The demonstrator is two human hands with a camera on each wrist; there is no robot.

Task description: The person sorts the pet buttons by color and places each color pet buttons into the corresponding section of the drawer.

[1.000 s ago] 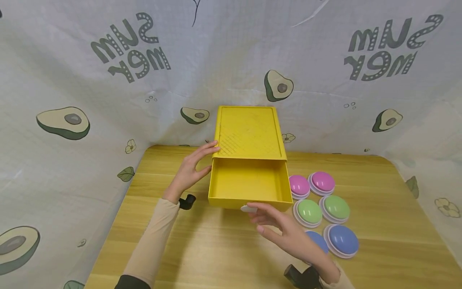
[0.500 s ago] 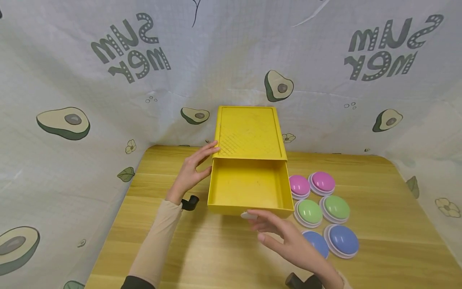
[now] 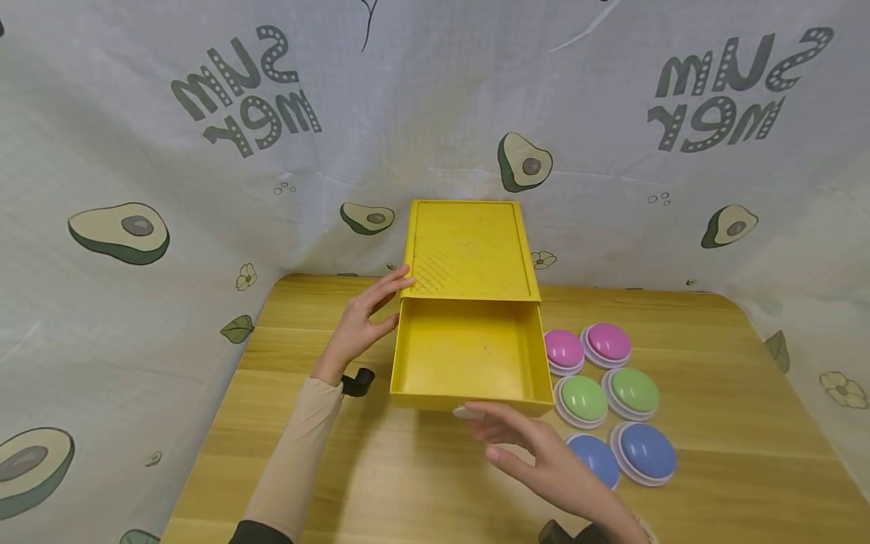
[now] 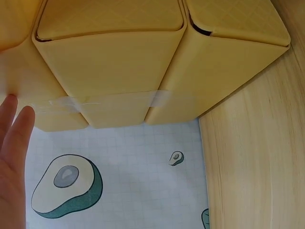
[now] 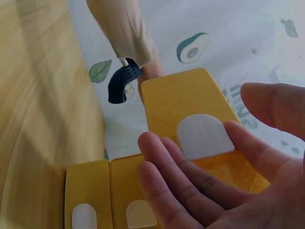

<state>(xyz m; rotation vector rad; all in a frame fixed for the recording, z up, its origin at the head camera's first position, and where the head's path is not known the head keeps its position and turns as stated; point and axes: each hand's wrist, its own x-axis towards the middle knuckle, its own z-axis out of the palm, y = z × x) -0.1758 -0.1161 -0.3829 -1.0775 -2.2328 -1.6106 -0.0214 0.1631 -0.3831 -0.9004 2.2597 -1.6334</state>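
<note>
A yellow plastic drawer unit (image 3: 469, 245) stands at the back of the wooden table. Its top drawer (image 3: 472, 351) is pulled out, and the visible inside holds nothing. My left hand (image 3: 356, 329) rests against the unit's left side, fingers extended to the top edge. At the drawer front, my right hand (image 3: 533, 446) has its fingers at the white tab handle (image 5: 204, 136), index fingertip at one edge, others bent beneath it; the thumb stays apart. More drawers with white tab handles sit below in the right wrist view. Clear tape crosses the unit's side (image 4: 109, 67) in the left wrist view.
Right of the unit lie round push lights in two columns: pink (image 3: 608, 341), green (image 3: 635, 391) and blue (image 3: 648, 451), on white bases. A white avocado-print cloth (image 3: 435, 113) hangs behind the table (image 3: 394, 483). Black wrist mounts (image 3: 358, 382) are on both forearms.
The top drawer has slid further out toward me, with my right hand moving along at its handle. My left hand has stayed on the unit's side.
</note>
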